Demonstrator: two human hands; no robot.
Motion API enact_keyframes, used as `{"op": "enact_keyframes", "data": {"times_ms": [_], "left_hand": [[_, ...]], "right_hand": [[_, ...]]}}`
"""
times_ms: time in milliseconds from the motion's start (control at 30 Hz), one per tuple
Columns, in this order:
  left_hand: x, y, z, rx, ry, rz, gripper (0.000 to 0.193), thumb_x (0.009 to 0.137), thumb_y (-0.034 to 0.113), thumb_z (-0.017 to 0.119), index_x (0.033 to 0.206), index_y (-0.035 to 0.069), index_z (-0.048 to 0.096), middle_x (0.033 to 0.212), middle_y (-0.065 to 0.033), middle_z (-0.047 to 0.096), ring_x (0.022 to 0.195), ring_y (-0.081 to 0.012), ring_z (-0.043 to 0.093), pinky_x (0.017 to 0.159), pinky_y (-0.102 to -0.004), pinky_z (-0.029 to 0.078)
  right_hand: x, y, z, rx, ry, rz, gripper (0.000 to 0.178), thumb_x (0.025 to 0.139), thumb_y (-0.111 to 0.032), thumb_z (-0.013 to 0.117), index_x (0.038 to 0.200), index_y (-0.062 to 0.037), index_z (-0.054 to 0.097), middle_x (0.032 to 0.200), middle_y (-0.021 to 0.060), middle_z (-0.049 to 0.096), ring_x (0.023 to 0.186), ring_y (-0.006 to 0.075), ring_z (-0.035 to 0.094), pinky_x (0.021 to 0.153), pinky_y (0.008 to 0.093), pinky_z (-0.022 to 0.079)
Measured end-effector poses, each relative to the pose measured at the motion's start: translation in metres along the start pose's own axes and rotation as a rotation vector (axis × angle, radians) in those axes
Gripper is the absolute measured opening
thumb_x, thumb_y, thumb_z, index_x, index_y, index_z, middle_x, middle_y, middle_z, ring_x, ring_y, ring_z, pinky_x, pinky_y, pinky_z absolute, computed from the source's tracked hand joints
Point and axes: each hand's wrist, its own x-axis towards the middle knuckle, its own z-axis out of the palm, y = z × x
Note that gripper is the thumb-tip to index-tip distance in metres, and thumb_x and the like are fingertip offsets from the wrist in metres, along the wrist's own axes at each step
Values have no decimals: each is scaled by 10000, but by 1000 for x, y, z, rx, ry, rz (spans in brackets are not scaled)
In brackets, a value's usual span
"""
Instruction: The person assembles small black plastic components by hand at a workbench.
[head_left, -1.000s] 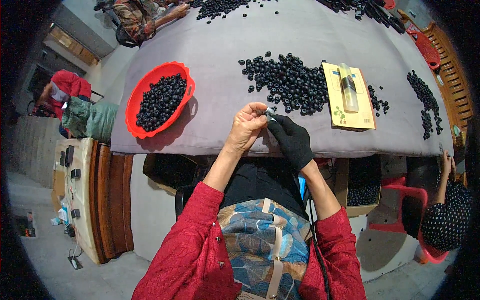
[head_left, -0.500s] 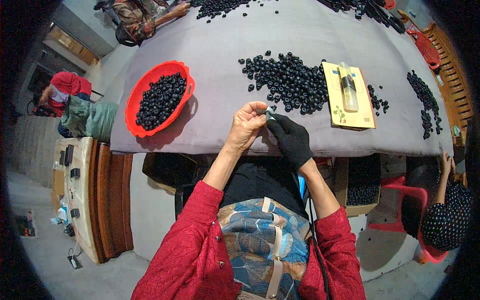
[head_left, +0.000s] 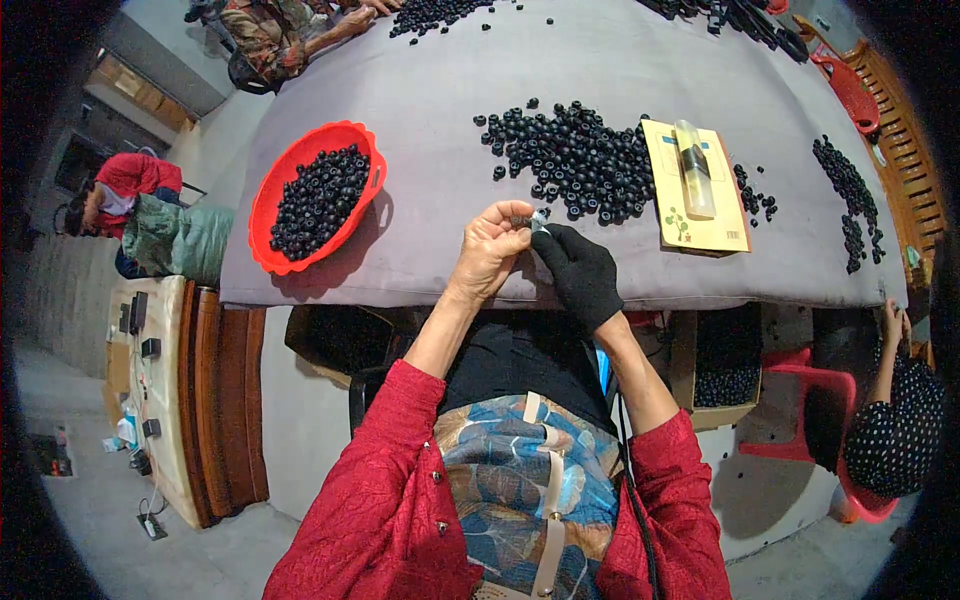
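My bare left hand (head_left: 490,252) is closed in a pinch at the table's near edge, a small dark piece (head_left: 521,221) showing between thumb and fingers. Against its fingertips meets my right hand (head_left: 582,278), in a black glove, its fingers also closed. A tiny pale, shiny bit (head_left: 540,217) shows where the fingertips come together; its kind is too small to make out. Just beyond my hands spreads a heap of small black round parts (head_left: 580,155), several showing a hole. To the left, a red scalloped plastic basket (head_left: 262,228) holds more of them.
A yellow booklet (head_left: 710,232) with a clear tube (head_left: 697,175) on it lies right of the heap. More black parts (head_left: 848,190) lie at the far right. Co-workers sit at the far left (head_left: 270,40) and right (head_left: 893,430). Under the table stands a carton (head_left: 722,412) of parts.
My hands stay together in almost the same place, with only a slight shift of the fingertips. At the far left, the co-worker's hands have moved closer to their pile.
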Motion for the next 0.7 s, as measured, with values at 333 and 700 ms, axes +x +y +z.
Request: {"op": "enact_keyframes", "data": {"times_ms": [333,700], "left_hand": [[0,1,-3,-110,10,5,262,760,-38,608,1005,9,528,849,-60,604,718,-112,596,667,-206,511],[1,0,-3,-100,7,-25,291,754,-43,612,1025,7,521,876,-78,610,759,-125,601,691,-222,509]], "right_hand": [[-2,16,1,-74,5,-254,262,839,-234,555,999,-34,606,873,112,642,776,151,608,681,266,461],[-1,4,-2,46,-36,31,258,834,-232,565,1006,-43,607,862,94,647,761,136,604,660,262,462]]}}
